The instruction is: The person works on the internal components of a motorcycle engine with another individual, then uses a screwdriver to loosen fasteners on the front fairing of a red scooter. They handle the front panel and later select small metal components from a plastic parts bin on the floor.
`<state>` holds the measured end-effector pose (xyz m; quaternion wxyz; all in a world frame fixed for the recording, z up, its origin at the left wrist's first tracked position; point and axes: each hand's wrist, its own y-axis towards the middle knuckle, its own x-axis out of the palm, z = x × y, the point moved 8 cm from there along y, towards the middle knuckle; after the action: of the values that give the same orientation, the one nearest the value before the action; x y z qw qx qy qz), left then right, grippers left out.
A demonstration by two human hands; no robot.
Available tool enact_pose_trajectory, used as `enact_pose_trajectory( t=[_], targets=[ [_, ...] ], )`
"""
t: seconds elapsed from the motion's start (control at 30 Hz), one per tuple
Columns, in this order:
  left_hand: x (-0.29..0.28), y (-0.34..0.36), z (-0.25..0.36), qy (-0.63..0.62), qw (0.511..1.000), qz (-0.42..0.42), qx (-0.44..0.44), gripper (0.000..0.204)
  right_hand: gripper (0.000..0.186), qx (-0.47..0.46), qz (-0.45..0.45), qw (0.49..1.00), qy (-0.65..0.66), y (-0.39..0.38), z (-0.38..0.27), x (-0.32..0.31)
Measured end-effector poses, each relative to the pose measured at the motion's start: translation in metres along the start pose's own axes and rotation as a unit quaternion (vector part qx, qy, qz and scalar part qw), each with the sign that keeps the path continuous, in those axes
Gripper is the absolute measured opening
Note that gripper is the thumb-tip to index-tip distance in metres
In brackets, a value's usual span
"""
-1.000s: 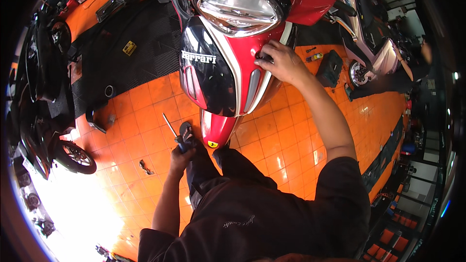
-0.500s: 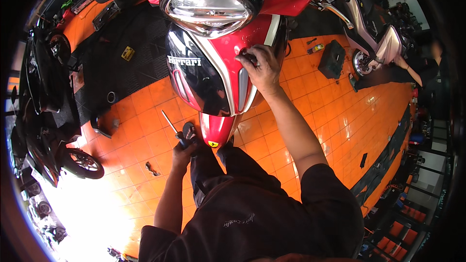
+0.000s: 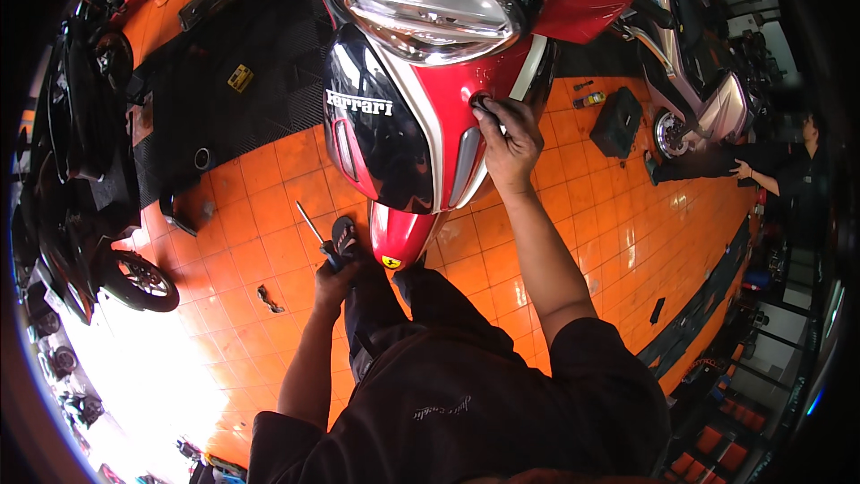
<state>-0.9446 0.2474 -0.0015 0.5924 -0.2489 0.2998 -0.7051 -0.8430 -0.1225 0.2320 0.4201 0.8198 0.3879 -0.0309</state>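
Evidently fingertip work on scooter (image 3: 421, 125)

Scooter ahead, red panel (image 3: 448, 82) facing. Right hand (image 3: 512, 145): fingertips bunched there, can't tell if gripping anything. Left hand (image 3: 335, 283) wrapped round screwdriver (image 3: 314, 230), clear of scooter. Step: likely handling small dark spot (image 3: 479, 100); next probably calls for steady fingertips.

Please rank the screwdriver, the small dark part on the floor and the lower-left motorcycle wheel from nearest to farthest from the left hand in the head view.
1. Screwdriver: gripped in the left hand.
2. Small dark part: on the orange floor, left of the hand.
3. Motorcycle wheel: much farther left.
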Motion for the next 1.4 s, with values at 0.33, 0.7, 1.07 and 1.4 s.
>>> enact_pose_trajectory(
  t=[0.33,0.7,1.07,1.4],
  targets=[
    [-0.029,0.012,-0.015,-0.016,1.000,0.017,0.005,0.017,0.018,-0.039,0.010,0.996,-0.083,-0.010,-0.011,0.009],
    [-0.044,0.019,-0.015,0.007,1.000,0.015,-0.011,0.021,0.022,-0.044,0.014,0.991,-0.125,-0.010,-0.019,0.011],
    [-0.037,0.025,-0.005,0.044,0.999,0.012,-0.018,0.024,0.025,-0.004,-0.001,0.984,-0.180,-0.003,-0.012,0.007],
    [-0.007,0.034,-0.002,0.054,0.997,-0.036,0.031,0.020,0.024,0.055,0.036,0.995,-0.072,-0.008,-0.002,0.004]
  ],
)
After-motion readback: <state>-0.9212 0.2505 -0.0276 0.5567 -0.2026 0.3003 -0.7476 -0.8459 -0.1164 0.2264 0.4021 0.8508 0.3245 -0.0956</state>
